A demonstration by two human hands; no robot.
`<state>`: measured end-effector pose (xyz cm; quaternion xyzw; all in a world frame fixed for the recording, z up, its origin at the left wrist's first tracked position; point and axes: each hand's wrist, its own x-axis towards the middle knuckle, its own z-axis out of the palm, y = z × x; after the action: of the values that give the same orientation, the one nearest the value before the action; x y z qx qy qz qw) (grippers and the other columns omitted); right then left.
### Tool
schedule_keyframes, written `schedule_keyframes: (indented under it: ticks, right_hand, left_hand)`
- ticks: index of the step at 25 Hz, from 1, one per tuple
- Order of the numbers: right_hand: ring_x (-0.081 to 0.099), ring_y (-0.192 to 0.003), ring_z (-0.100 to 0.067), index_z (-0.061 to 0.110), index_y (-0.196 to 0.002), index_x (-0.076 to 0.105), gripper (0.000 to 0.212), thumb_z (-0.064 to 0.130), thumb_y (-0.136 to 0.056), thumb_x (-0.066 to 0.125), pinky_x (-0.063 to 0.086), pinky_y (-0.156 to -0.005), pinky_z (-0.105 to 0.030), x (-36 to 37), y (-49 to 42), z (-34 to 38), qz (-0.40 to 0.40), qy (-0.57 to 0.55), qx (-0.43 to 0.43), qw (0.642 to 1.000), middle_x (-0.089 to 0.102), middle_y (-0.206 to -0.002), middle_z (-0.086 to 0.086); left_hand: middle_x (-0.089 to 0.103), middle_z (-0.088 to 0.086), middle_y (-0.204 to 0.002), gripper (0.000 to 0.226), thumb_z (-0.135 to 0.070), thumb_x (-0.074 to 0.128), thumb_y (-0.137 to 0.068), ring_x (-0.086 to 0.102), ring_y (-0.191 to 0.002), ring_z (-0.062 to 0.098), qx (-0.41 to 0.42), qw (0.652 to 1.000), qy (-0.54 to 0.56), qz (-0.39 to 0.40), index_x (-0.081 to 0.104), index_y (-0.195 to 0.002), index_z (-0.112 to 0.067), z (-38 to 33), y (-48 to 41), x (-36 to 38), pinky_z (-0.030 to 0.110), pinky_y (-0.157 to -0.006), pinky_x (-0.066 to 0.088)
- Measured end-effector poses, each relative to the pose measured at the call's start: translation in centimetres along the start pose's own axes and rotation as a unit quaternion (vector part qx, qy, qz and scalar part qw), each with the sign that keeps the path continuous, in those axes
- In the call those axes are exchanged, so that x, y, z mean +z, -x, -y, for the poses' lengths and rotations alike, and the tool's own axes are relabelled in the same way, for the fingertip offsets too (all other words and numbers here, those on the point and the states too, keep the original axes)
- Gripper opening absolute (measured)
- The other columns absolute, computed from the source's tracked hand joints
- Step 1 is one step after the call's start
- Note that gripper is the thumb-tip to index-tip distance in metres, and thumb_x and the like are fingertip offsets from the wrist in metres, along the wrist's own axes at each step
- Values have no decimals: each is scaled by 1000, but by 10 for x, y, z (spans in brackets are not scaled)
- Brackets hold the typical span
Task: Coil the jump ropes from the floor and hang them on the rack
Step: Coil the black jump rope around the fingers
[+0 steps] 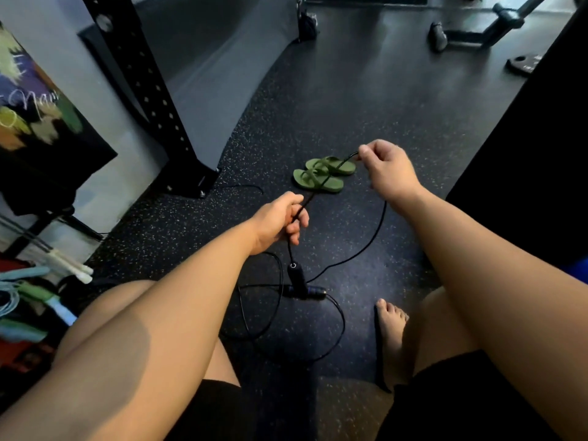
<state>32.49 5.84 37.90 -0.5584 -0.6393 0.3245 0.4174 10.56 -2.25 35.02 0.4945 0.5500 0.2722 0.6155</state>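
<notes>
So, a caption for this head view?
Left hand and right hand hold a black jump rope taut near green sandals.

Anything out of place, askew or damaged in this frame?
A pair of green sandals lies on the gym floor just beyond the hands, unrelated to the task. The black jump rope, held by the left hand and right hand, trails in loose uncoiled loops near a bare foot. Nothing looks damaged or spilled.

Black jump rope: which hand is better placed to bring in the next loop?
Right hand: it pinches the cord farther along, with slack hanging below. The left hand grips just above the dangling handle, likely as the anchor.
</notes>
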Motion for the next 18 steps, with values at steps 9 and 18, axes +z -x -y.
schedule_keyframes:
  ticks: [9, 18]
  right_hand:
    - [40, -59, -14, 4, -99, 62, 27, 27, -104, 51, 42, -60, -37, 25, 17, 1, 293, -30, -56, 954, 41, -63, 6]
    - [45, -53, -6, 15, -96, 62, 25, 31, -105, 45, 42, -51, -32, 34, 5, -10, 271, 61, -45, 960, 49, -62, 4]
  left_hand:
    - [18, -4, -52, 47, -50, 26, -98, 14, -43, 14, 0, 989, 116, 95, 37, -63, -21, -16, -2, -16, 37, -54, 19]
    - [49, 1, -63, 56, -61, 31, -88, 50, -57, 21, 35, 959, 268, 86, 56, -83, -11, -31, -7, -14, 34, -60, 41]
